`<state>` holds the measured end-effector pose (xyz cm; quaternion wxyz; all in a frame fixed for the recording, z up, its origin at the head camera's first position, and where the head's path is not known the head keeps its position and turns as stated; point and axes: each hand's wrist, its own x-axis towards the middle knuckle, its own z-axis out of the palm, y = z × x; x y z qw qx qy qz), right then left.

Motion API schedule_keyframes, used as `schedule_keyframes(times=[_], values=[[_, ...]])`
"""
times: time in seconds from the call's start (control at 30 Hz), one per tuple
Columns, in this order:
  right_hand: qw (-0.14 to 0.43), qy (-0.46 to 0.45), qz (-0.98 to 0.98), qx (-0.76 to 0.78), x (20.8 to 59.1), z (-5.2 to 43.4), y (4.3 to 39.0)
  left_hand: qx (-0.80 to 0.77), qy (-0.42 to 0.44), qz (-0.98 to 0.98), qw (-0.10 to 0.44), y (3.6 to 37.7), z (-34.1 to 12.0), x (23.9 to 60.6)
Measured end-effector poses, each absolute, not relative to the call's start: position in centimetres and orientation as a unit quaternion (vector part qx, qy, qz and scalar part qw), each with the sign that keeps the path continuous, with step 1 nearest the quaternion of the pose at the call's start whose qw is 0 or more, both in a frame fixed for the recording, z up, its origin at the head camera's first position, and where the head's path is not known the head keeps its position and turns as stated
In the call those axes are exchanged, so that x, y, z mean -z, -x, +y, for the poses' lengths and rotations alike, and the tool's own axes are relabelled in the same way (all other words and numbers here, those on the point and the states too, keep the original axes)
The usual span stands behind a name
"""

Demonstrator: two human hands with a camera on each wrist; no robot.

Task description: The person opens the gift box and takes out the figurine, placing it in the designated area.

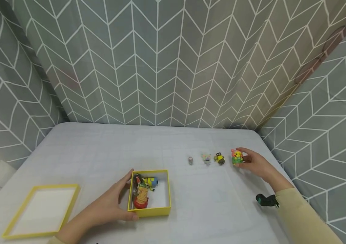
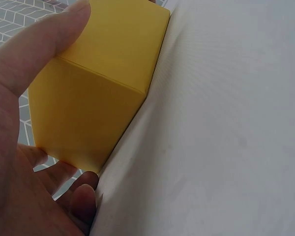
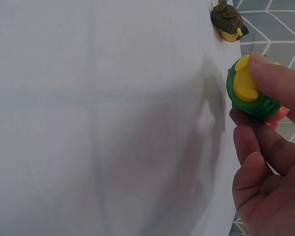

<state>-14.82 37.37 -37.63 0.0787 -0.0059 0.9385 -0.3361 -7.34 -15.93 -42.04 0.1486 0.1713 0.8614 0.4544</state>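
Observation:
My left hand (image 1: pixel 107 203) grips the yellow box (image 1: pixel 154 212) by its left side, with the thumb on the near wall and the fingers at the back corner. Inside the open box lie several toy figures, among them a yellow-and-blue one (image 1: pixel 150 182) and one with a tan-and-red body (image 1: pixel 141 198). In the left wrist view the box's plain yellow walls (image 2: pixel 88 113) fill the grip. At the right, my right hand (image 1: pixel 256 165) pinches a green, yellow and pink toy figure (image 1: pixel 237 156) between thumb and fingers. The right wrist view shows its green and yellow underside (image 3: pixel 246 88).
Left of the held figure, a black-and-yellow figure (image 1: pixel 219 158), a pale multicoloured one (image 1: pixel 206 159) and a tiny one (image 1: pixel 190 160) form a row. A yellow-rimmed white lid (image 1: pixel 41 210) lies at the left. Patterned curtains (image 1: pixel 157 64) border the white-covered table (image 1: pixel 115 145).

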Motion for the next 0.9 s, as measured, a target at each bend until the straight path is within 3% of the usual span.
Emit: schedule_keyframes(times=[0.9], values=[[0.14,0.023,0.925,0.352,37.7,38.5,16.5,-0.462,-0.169,0.857,0.155,7.4,-15.9,42.2]])
